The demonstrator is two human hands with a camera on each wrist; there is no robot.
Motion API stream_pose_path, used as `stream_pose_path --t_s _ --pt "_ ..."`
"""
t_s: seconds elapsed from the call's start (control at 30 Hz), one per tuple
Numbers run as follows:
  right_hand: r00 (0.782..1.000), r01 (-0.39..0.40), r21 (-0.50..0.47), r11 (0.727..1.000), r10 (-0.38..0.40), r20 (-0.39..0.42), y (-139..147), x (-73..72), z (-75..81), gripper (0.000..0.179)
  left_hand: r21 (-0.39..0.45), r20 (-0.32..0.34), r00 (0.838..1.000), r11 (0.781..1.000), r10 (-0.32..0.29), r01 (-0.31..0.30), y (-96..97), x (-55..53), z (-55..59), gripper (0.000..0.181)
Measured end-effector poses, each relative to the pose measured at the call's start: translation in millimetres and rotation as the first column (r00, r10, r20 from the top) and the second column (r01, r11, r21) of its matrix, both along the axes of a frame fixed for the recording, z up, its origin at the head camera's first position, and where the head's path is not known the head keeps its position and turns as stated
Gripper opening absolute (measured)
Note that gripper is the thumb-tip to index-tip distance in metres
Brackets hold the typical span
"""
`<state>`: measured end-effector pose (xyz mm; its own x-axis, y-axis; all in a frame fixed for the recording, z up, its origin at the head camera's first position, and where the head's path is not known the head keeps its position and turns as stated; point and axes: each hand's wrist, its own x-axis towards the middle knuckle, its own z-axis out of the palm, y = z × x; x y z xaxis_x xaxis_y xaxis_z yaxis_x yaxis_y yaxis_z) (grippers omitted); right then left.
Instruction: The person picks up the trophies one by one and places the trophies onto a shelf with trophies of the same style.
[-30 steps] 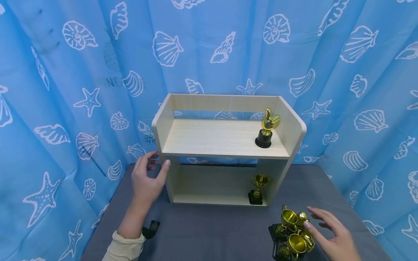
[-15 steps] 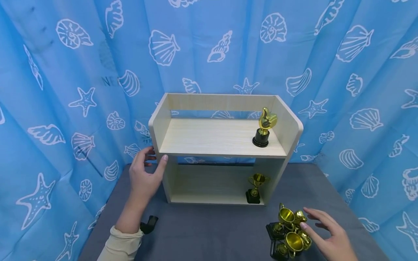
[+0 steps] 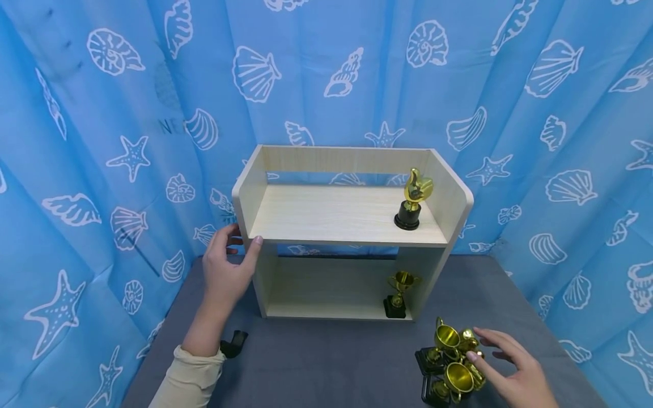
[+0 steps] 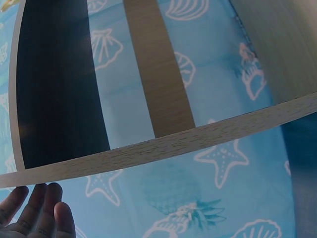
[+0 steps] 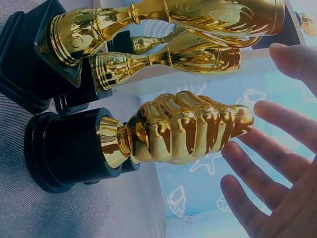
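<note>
Your left hand (image 3: 225,273) and right hand (image 3: 516,364) are spread. Lower right, nudging the thumbs-up trophy (image 5: 185,128) could topple adjacent cup trophies (image 3: 458,378).

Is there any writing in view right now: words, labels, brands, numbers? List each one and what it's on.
"N", then a partial letter, perhaps E or F: faint dark lettering on the blue curtain, in the head view.
Unreadable: squiggly marks on the gold cup trophy in the right wrist view, too distorted to tell whether they are letters.
No other text that I can make out, none on the shelf.
</note>
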<state>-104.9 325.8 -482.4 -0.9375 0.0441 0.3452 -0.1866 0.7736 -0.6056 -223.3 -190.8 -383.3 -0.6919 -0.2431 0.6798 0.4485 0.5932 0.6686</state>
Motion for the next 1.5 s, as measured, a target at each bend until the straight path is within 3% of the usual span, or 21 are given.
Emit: stream_pose_path --t_s 0.47,0.8,1.2,1.5 --pt "1.000 -0.019 0.006 1.000 0.019 -0.002 2 0.6 -2.5 0.041 0.007 0.041 0.999 1.000 -0.006 0.006 -0.8 -4.5 2.7 0.051" --pt "1.000 0.010 0.013 1.000 -0.010 0.028 3 0.6 -7.5 0.042 0.017 0.036 0.999 1.000 -0.017 0.016 0.2 -10.2 -1.9 0.049" --pt "0.993 0.044 0.013 0.999 -0.045 0.108 3 0.3 -10.1 0.043 0.009 0.084 0.996 1.000 -0.001 0.000 -0.6 -14.0 -6.7 0.050" --pt "0.990 0.061 0.008 0.998 -0.061 0.128 2 0.0 -12.0 0.044 -0.002 0.054 0.999 1.000 -0.009 0.009 -1.0 -18.0 -8.3 0.047"
